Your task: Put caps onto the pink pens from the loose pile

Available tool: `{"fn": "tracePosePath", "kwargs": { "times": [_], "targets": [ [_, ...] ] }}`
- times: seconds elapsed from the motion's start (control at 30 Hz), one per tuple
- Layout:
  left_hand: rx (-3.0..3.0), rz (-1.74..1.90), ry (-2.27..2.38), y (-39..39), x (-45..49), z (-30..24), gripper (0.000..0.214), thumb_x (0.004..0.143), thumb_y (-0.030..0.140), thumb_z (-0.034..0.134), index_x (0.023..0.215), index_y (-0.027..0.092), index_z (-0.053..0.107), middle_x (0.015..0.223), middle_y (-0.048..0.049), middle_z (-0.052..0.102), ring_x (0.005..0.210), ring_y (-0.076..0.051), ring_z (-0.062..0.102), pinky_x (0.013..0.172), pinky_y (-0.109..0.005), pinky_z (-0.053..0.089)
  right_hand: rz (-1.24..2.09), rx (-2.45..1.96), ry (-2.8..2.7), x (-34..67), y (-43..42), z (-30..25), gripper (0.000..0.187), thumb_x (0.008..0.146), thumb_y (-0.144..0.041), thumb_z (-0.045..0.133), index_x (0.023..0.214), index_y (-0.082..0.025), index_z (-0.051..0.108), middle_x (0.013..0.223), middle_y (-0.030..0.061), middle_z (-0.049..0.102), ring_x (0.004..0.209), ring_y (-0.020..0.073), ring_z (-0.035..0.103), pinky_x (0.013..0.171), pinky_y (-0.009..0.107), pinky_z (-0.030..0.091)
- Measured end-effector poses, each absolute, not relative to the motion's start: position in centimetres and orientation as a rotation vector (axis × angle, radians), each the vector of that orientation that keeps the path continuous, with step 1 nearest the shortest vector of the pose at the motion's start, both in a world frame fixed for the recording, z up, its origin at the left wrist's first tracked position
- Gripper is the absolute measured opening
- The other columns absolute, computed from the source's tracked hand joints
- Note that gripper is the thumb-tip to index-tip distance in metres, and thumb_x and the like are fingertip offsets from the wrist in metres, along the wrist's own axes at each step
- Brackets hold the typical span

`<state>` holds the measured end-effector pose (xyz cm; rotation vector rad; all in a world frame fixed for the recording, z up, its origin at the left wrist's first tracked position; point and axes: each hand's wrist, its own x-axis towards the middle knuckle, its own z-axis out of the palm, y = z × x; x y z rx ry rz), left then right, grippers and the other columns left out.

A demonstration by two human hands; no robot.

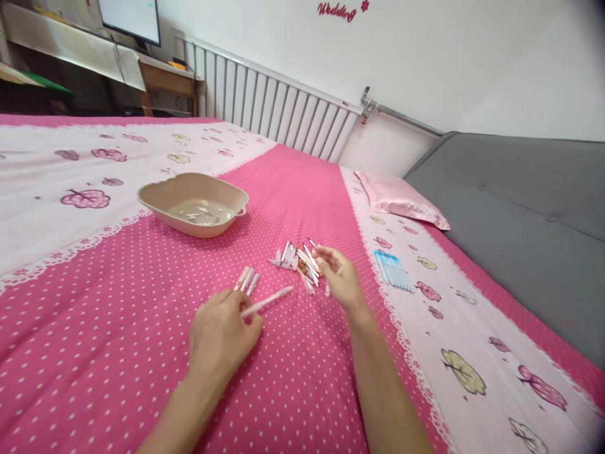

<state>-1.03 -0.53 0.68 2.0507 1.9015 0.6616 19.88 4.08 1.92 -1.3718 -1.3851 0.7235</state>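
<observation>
My left hand (224, 325) is closed on a pale pink pen (269, 301), which points to the right just above the bedspread. Several more pink pens (247, 279) lie side by side at its fingertips. My right hand (341, 277) reaches over a loose pile of pen parts (306, 268), its thumb and fingers bent together. What those fingertips hold, if anything, is too small to make out. White sticks, pale caps and brownish pieces show in the pile, partly hidden behind the hand.
A beige plastic basin (193, 183) with small white and grey pieces on its bottom stands at the left. A row of light blue pens (394, 272) lies right of my right hand. A pink pillow (401, 200) rests by the grey headboard (515, 214).
</observation>
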Motion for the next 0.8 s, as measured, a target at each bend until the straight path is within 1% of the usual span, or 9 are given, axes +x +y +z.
{"fn": "tracePosePath", "kwargs": {
  "times": [0.13, 0.23, 0.3, 0.37, 0.4, 0.5, 0.57, 0.67, 0.8],
  "targets": [
    [1.877, 0.856, 1.643, -0.5, -1.1, 1.0, 0.013, 0.066, 0.027, 0.054, 0.074, 0.019, 0.061, 0.071, -0.0043, 0.064, 0.063, -0.019, 0.056, 0.058, -0.028, 0.039, 0.794, -1.304, -1.921, 18.3, 2.5, 3.2, 0.030, 0.090, -0.038, 0.044, 0.109, -0.021, 0.061, 0.114, 0.0069, 0.061, 0.107, 0.0195, 0.054, 0.092, 0.037, 0.040],
    [1.664, 0.975, 1.462, -0.4, -1.2, 1.5, 0.016, 0.065, 0.030, 0.058, 0.074, 0.019, 0.064, 0.062, -0.0005, 0.062, 0.053, -0.014, 0.051, 0.051, -0.024, 0.038, 1.030, -1.205, -2.209, 17.7, 1.9, 3.6, 0.034, 0.093, -0.041, 0.038, 0.099, -0.020, 0.064, 0.097, 0.0049, 0.065, 0.088, 0.0172, 0.058, 0.077, 0.032, 0.043],
    [1.492, 1.048, 1.362, -0.4, -1.3, 1.7, 0.017, 0.065, 0.032, 0.062, 0.073, 0.018, 0.066, 0.058, -0.0002, 0.061, 0.051, -0.013, 0.050, 0.048, -0.023, 0.037, 1.160, -1.137, -2.287, 17.6, 1.7, 3.7, 0.038, 0.093, -0.042, 0.035, 0.091, -0.018, 0.064, 0.078, 0.0020, 0.061, 0.071, 0.0136, 0.054, 0.066, 0.027, 0.041],
    [1.319, 1.103, 1.272, -0.3, -1.3, 1.7, 0.019, 0.064, 0.033, 0.067, 0.075, 0.017, 0.067, 0.062, -0.0021, 0.064, 0.056, -0.014, 0.055, 0.051, -0.023, 0.041, 1.234, -1.101, -2.279, 17.7, 1.6, 3.9, 0.038, 0.093, -0.043, 0.035, 0.090, -0.017, 0.063, 0.070, -0.0008, 0.053, 0.063, 0.0109, 0.047, 0.060, 0.024, 0.036],
    [1.241, 1.125, 1.214, -0.2, -1.3, 1.7, 0.022, 0.064, 0.033, 0.069, 0.078, 0.017, 0.068, 0.069, -0.0039, 0.067, 0.063, -0.015, 0.059, 0.056, -0.023, 0.044, 1.275, -1.088, -2.252, 17.7, 1.6, 4.0, 0.036, 0.093, -0.043, 0.037, 0.091, -0.017, 0.062, 0.069, -0.0016, 0.050, 0.061, 0.0101, 0.044, 0.058, 0.024, 0.035],
    [1.059, 1.174, 1.018, -0.2, -1.3, 1.6, 0.035, 0.066, 0.034, 0.070, 0.098, 0.019, 0.066, 0.098, -0.0077, 0.069, 0.093, -0.020, 0.062, 0.078, -0.026, 0.049, 1.500, -1.022, -2.072, 17.5, 1.5, 4.0, 0.033, 0.092, -0.042, 0.039, 0.092, -0.016, 0.060, 0.067, -0.0029, 0.043, 0.059, 0.0084, 0.039, 0.054, 0.022, 0.030],
    [0.977, 1.188, 0.908, -0.2, -1.2, 1.8, 0.042, 0.070, 0.035, 0.069, 0.109, 0.021, 0.063, 0.110, -0.0086, 0.066, 0.104, -0.021, 0.059, 0.088, -0.030, 0.046, 1.690, -0.971, -1.884, 17.2, 1.4, 3.8, 0.032, 0.091, -0.042, 0.041, 0.089, -0.016, 0.058, 0.064, -0.0046, 0.038, 0.054, 0.0070, 0.033, 0.049, 0.021, 0.025],
    [0.884, 1.234, 0.825, -0.3, -1.0, 2.1, 0.043, 0.073, 0.037, 0.066, 0.112, 0.020, 0.061, 0.112, -0.0100, 0.066, 0.107, -0.023, 0.059, 0.091, -0.034, 0.046, 1.891, -0.920, -1.660, 16.7, 1.4, 3.5, 0.029, 0.089, -0.043, 0.044, 0.086, -0.016, 0.055, 0.060, -0.0067, 0.031, 0.048, 0.0055, 0.024, 0.045, 0.021, 0.017],
    [0.829, 1.311, 0.790, -0.3, -0.8, 2.3, 0.033, 0.072, 0.038, 0.066, 0.098, 0.018, 0.067, 0.105, -0.0091, 0.069, 0.102, -0.023, 0.062, 0.090, -0.034, 0.048, 1.969, -0.901, -1.581, 16.4, 1.3, 3.5, 0.030, 0.088, -0.044, 0.046, 0.082, -0.015, 0.053, 0.058, -0.0077, 0.028, 0.046, 0.0053, 0.020, 0.044, 0.022, 0.013]
  ]
}}
